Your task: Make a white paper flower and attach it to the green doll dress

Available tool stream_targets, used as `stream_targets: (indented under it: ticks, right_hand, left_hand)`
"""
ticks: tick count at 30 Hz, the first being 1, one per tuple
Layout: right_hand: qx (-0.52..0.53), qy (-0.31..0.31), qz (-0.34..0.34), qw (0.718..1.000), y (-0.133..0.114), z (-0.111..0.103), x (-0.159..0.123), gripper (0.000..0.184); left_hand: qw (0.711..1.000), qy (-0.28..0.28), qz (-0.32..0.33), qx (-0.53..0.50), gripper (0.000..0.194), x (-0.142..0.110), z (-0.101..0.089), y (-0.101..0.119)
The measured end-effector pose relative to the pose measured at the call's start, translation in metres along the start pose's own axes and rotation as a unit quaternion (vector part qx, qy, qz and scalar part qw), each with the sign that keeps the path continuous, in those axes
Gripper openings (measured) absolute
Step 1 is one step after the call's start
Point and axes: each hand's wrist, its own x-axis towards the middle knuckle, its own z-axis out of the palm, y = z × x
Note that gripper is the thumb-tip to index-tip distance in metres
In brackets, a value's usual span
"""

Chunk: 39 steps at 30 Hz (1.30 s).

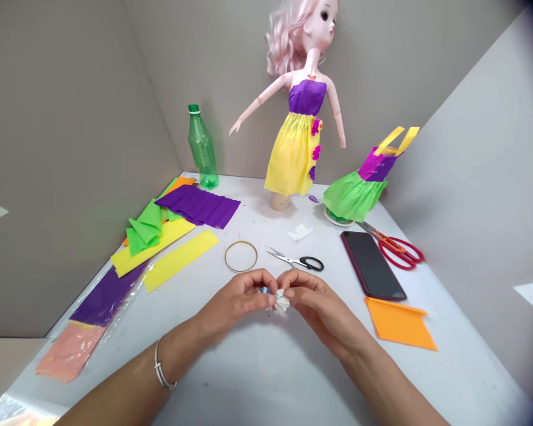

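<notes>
Both hands meet at the front middle of the table. A small white pleated piece of paper or fabric [282,303] is pinched between their fingertips, its folds fanning downward. My left hand [243,296] is closed on its left side, and a small blue-and-white item [265,290], whose kind I cannot make out, shows among those fingers. From the other side, the thumb and forefinger of my right hand [313,294] grip the piece. Just beyond lie small black-handled scissors [311,262] and a gold bangle [241,256].
A doll [293,154] in a purple and yellow dress stands at the back. Left are a green bottle [202,151], purple crepe paper [199,205] and yellow strips [182,258]. Right are a small dress [359,189], phone [373,264], red-handled scissors [400,251] and orange paper [400,325].
</notes>
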Motion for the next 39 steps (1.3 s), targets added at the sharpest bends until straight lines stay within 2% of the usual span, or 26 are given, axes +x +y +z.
stream_targets:
  ticks: [6, 9, 10, 12, 14, 15, 18, 23, 29, 34, 39]
  right_hand:
    - [0.043, -0.016, 0.017, 0.999, 0.003, -0.003, 0.003, 0.004]
    - [0.026, 0.028, 0.003, 0.999, 0.004, -0.003, 0.004, 0.006]
    - [0.018, 0.043, -0.004, 0.999, 0.004, -0.004, 0.004, 0.007]
    - [0.004, 0.064, -0.014, 0.998, 0.004, -0.004, 0.004, 0.009]
    - [-0.011, 0.075, -0.021, 0.997, 0.005, -0.004, 0.004, 0.01]
    - [-0.021, 0.079, -0.025, 0.996, 0.005, -0.004, 0.003, 0.01]
    - [-0.05, 0.081, -0.039, 0.995, 0.007, -0.002, 0.003, 0.01]
    - [-0.105, 0.084, -0.074, 0.988, 0.009, 0.0, 0.002, 0.011]
    - [-0.178, 0.09, -0.121, 0.972, 0.009, 0.002, 0.002, 0.009]
    - [-0.222, 0.101, -0.149, 0.958, 0.007, 0.006, 0.001, 0.008]
    - [-0.231, 0.101, -0.152, 0.956, 0.008, 0.006, 0.0, 0.008]
  left_hand:
    - [0.999, 0.01, 0.003, 0.033, 0.017, 0.001, 0.002, 0.002]
    - [0.99, 0.08, 0.064, 0.093, 0.019, -0.001, 0.002, -0.001]
    - [0.979, 0.117, 0.108, 0.131, 0.017, -0.002, 0.002, -0.002]
    - [0.932, 0.181, 0.209, 0.232, 0.01, -0.005, 0.002, -0.005]
    - [0.872, 0.204, 0.294, 0.335, 0.002, -0.006, 0.003, -0.007]
    - [0.845, 0.201, 0.323, 0.375, 0.004, -0.007, 0.003, -0.008]
    - [0.792, 0.188, 0.37, 0.447, 0.011, -0.006, 0.004, -0.009]
    - [0.741, 0.2, 0.388, 0.51, 0.014, -0.003, 0.004, -0.009]
    - [0.714, 0.21, 0.39, 0.542, 0.014, -0.004, 0.005, -0.009]
    - [0.708, 0.217, 0.39, 0.547, 0.013, -0.003, 0.006, -0.008]
    - [0.707, 0.218, 0.388, 0.549, 0.014, -0.003, 0.005, -0.008]
